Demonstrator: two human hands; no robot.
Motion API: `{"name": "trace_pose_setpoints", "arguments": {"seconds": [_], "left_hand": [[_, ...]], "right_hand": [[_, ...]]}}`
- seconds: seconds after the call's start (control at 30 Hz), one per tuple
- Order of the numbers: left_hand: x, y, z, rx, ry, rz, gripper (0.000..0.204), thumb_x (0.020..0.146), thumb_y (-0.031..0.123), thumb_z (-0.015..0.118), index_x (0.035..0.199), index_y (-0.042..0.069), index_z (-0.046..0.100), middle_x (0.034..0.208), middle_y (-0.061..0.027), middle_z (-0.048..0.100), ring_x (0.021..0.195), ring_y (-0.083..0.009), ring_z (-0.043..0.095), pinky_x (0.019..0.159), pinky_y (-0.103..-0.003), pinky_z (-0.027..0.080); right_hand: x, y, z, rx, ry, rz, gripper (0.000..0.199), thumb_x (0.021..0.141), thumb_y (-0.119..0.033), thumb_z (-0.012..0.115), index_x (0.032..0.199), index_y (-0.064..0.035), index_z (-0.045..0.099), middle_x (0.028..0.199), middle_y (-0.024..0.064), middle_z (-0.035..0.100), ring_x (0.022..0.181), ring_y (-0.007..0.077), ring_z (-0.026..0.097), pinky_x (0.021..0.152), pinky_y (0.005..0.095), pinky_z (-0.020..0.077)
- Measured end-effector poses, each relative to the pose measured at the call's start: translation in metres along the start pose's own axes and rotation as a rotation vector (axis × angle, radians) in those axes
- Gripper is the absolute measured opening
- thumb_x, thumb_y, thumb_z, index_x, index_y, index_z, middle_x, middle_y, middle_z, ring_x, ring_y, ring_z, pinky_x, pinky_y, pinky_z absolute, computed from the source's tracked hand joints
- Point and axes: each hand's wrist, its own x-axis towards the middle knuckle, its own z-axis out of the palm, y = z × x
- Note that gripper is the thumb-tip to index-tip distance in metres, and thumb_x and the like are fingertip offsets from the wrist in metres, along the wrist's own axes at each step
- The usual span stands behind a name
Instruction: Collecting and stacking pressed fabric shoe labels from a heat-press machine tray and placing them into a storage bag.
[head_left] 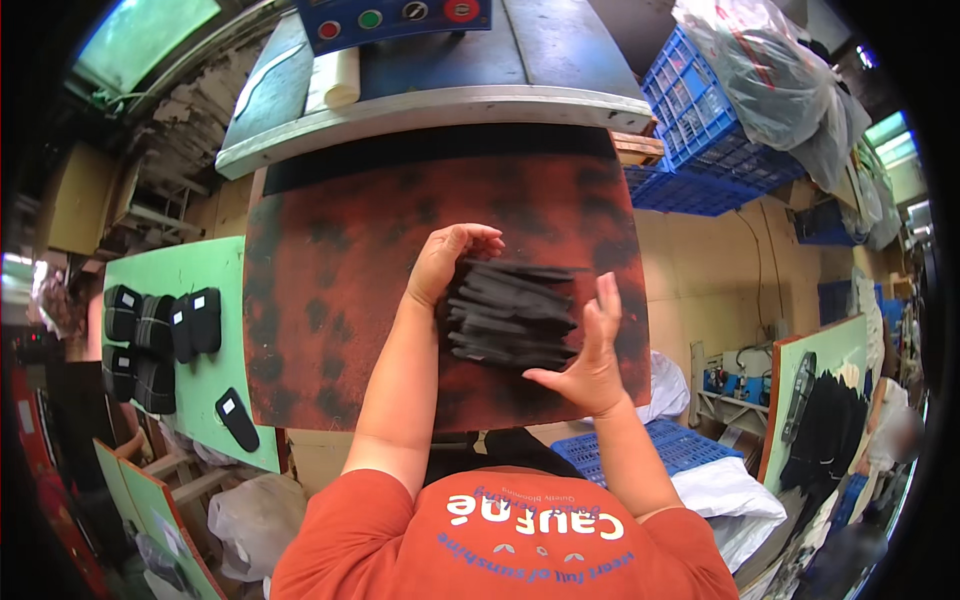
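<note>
A stack of black fabric pieces (512,315) lies on the reddish-brown, dark-blotched work surface (330,330) in front of me. Its layered edges are uneven, and what kind of pieces they are does not show. My left hand (447,262) cups the stack's left far corner, palm inward, with fingers bent loosely over its far side. At the right end, my right hand (592,350) has its fingers stretched upward and the thumb spread toward the stack's near corner. Neither hand is closed around the fabric.
Beyond the surface stands a machine with a metal edge (430,112) and a button panel (400,22). Black labelled fabric items lie on a green board (215,400) at left. Blue crates (700,110) and plastic bags (770,80) fill the far right. Dark fabric (828,430) hangs at right.
</note>
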Motion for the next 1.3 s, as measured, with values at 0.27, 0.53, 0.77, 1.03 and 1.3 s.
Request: {"name": "trace_pose_setpoints", "arguments": {"seconds": [0.27, 0.53, 0.77, 1.03, 1.3], "left_hand": [[-0.006, 0.002, 0.014, 0.071, -0.091, 0.003, 0.047, 0.089, 0.046, 0.050, 0.085, 0.001, 0.063, 0.081, -0.0025, 0.061, 0.076, -0.0109, 0.056, 0.073, -0.024, 0.045], [-0.068, 0.011, 0.030, 0.121, 0.043, 0.094, 0.084, 0.079, 0.064, 0.050, 0.130, -0.002, 0.040, 0.127, -0.0134, 0.048, 0.119, -0.0214, 0.044, 0.102, -0.032, 0.030], [-0.071, -0.005, 0.037, 0.524, -0.067, 0.175, 0.092, 0.081, 0.066, 0.044, 0.141, 0.001, 0.019, 0.147, -0.0193, 0.015, 0.138, -0.0298, 0.012, 0.110, -0.037, 0.010], [-0.065, -0.009, 0.051, 0.427, -0.010, -0.028, 0.084, 0.069, 0.029, 0.065, 0.138, 0.003, 0.027, 0.144, -0.0189, 0.024, 0.136, -0.0308, 0.017, 0.109, -0.039, 0.017], [-0.086, 0.011, 0.050, 0.610, -0.064, 0.081, 0.075, 0.079, 0.031, 0.058, 0.139, 0.001, 0.025, 0.142, -0.0228, 0.026, 0.134, -0.0341, 0.019, 0.109, -0.039, 0.018]], "right_hand": [[0.043, -0.029, -0.004, -0.535, -0.539, 0.074, 0.110, 0.044, -0.041, 0.084, 0.138, -0.0241, 0.030, 0.142, 0.0164, 0.023, 0.135, 0.0361, 0.012, 0.105, 0.0620, 0.0067], [0.028, -0.050, 0.006, -0.604, -0.545, 0.197, 0.114, 0.046, -0.042, 0.083, 0.140, -0.0133, 0.024, 0.135, 0.0173, 0.031, 0.130, 0.0353, 0.025, 0.103, 0.0618, 0.0138], [0.031, -0.045, 0.002, -0.798, -0.649, 0.180, 0.116, 0.048, -0.042, 0.082, 0.141, -0.0110, 0.021, 0.133, 0.0170, 0.033, 0.126, 0.0332, 0.031, 0.103, 0.0618, 0.0163], [0.025, -0.042, 0.010, -0.510, -0.420, 0.090, 0.111, 0.044, -0.030, 0.085, 0.137, -0.0075, 0.028, 0.128, 0.0209, 0.036, 0.116, 0.0367, 0.038, 0.097, 0.0481, 0.0299], [0.011, -0.074, 0.028, -0.660, -0.477, 0.128, 0.110, 0.048, -0.018, 0.082, 0.140, -0.0123, 0.024, 0.132, 0.0195, 0.035, 0.120, 0.0372, 0.038, 0.101, 0.0506, 0.0271]]}}
